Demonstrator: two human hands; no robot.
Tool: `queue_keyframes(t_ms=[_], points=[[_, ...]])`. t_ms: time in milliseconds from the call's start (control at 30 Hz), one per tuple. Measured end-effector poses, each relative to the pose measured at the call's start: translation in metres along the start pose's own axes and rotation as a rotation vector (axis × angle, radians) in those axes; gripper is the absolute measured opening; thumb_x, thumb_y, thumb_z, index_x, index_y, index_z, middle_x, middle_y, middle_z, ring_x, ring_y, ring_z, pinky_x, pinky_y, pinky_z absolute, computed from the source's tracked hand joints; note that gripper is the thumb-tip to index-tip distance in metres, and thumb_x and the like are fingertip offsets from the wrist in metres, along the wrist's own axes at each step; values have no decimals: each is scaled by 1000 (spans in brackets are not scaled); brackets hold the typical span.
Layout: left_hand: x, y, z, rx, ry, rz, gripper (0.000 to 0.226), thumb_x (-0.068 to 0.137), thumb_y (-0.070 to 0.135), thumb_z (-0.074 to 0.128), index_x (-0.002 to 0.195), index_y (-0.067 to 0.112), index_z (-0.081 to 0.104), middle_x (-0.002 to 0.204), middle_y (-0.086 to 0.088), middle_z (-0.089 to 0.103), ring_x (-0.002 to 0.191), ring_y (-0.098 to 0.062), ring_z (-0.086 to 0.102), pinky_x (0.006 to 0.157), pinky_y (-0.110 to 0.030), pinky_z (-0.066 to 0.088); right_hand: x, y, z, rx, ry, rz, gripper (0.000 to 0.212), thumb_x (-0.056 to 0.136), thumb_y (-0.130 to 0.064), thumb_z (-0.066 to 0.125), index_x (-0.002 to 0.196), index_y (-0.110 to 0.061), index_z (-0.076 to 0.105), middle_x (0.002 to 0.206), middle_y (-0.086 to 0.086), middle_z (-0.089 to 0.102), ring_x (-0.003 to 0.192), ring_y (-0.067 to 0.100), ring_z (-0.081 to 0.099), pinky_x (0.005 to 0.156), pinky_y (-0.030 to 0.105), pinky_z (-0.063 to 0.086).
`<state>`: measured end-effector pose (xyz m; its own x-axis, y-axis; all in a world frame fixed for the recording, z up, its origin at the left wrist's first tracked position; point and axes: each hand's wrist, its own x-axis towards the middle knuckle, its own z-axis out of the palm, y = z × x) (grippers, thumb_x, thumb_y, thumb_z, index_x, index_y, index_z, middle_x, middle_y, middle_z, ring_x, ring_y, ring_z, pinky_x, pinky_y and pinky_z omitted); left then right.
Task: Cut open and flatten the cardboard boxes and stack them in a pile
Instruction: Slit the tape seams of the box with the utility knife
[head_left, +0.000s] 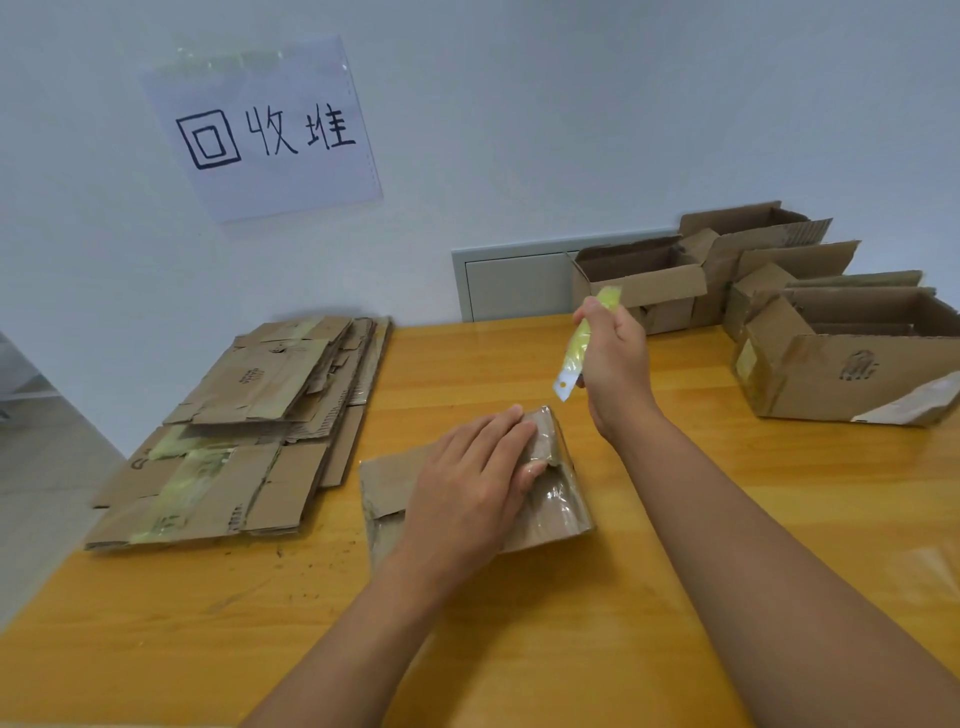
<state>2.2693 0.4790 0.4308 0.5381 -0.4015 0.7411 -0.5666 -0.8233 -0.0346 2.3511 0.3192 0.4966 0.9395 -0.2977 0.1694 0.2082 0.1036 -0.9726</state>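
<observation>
A small brown cardboard box (563, 499), wrapped partly in clear tape, lies on the yellow wooden table (519, 623) near the middle. My left hand (472, 483) presses flat on top of it, fingers straight. My right hand (615, 364) is raised above and behind the box and grips a yellow utility knife (579, 343), its tip pointing down toward the box without touching it. A pile of flattened cardboard (249, 426) lies at the table's left side.
Several open, unflattened cardboard boxes (852, 353) stand at the table's back right. A paper sign with handwritten characters (265, 130) is taped to the white wall. A grey wall panel (514, 286) sits behind the table. Small cardboard crumbs dot the tabletop.
</observation>
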Motion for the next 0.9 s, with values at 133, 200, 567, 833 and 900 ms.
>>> queue_keyframes(t_ms=[133,200,567,833,900], points=[[6,-5,-2,-15,1,-62,40,103,34,44,124,6,65,129,-11,64,113,-27,62,92,-43,53,-22,9,-22,152,83,33,25,103,-34,49,98,-13,60,71,-1,53,56,7,53,46,23,43],[9,-6,-3,-4,2,-81,41,103,34,42,123,7,65,127,-11,65,110,-27,63,91,-42,54,-35,16,-32,196,98,44,24,103,-37,50,102,-16,62,75,-2,59,62,9,59,48,24,44],[18,-10,-11,-21,64,-197,30,102,27,36,102,12,62,80,0,68,64,-17,62,50,-21,37,-79,18,-51,-30,-153,-220,26,94,-45,43,112,-36,60,81,-5,66,79,8,64,69,24,53],[30,-21,-8,-197,-346,-349,39,100,50,40,128,24,51,116,6,64,104,-16,58,79,-33,46,-74,41,-29,-202,-271,15,40,96,-31,63,132,-35,48,123,-19,54,100,-7,56,72,12,44],[31,-20,-11,-147,-297,-383,42,99,49,45,129,22,54,122,3,63,113,-17,54,87,-28,42,-66,43,-26,-213,-214,43,42,95,-29,63,134,-32,49,128,-18,51,112,0,50,80,13,40]])
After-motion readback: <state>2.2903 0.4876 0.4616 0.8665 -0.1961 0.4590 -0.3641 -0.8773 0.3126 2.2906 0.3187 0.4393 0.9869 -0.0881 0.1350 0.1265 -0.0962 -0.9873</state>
